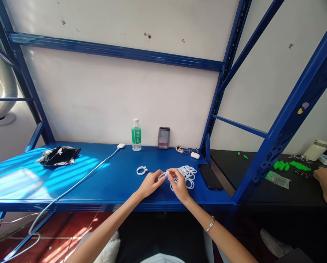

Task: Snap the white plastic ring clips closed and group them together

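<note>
My left hand (pixel 151 182) and my right hand (pixel 179 183) meet above the front of the blue table. Between them they pinch a white ring (pixel 161 176) with a small knob, the left at its loop and the right at its knob end. Just right of and behind my right hand lies a pile of similar white rings (pixel 189 173), partly covered by that hand. A single white ring with a small tab (pixel 141 170) lies flat on the table, behind and left of my left hand.
A water bottle (pixel 136 136), an upright phone-like device (pixel 164 138) and a white earbud case (pixel 195 155) stand along the back. A black phone (pixel 210 177) lies right, a crumpled black bag (pixel 59 156) left. A white cable (pixel 81 180) crosses the table. Another person's hand (pixel 326 182) is far right.
</note>
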Action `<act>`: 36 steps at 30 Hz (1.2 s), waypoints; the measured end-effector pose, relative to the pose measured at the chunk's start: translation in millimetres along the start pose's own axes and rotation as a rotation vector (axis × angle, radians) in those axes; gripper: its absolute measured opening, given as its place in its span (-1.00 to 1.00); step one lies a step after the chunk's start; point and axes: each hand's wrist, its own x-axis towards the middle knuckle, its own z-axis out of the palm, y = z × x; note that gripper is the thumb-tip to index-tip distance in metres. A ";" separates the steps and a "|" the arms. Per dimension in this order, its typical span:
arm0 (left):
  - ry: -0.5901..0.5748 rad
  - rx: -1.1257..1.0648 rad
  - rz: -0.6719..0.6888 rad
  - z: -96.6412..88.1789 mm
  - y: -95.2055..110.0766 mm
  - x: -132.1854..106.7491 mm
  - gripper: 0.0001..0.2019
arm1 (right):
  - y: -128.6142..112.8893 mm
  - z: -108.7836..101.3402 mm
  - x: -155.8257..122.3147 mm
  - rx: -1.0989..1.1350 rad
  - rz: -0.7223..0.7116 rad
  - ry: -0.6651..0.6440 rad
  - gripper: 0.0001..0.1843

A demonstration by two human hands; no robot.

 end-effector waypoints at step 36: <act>0.065 0.063 -0.043 3.5 -5.0 0.5 -0.60 | -3.1 0.2 1.7 -0.007 -0.013 -0.006 -0.85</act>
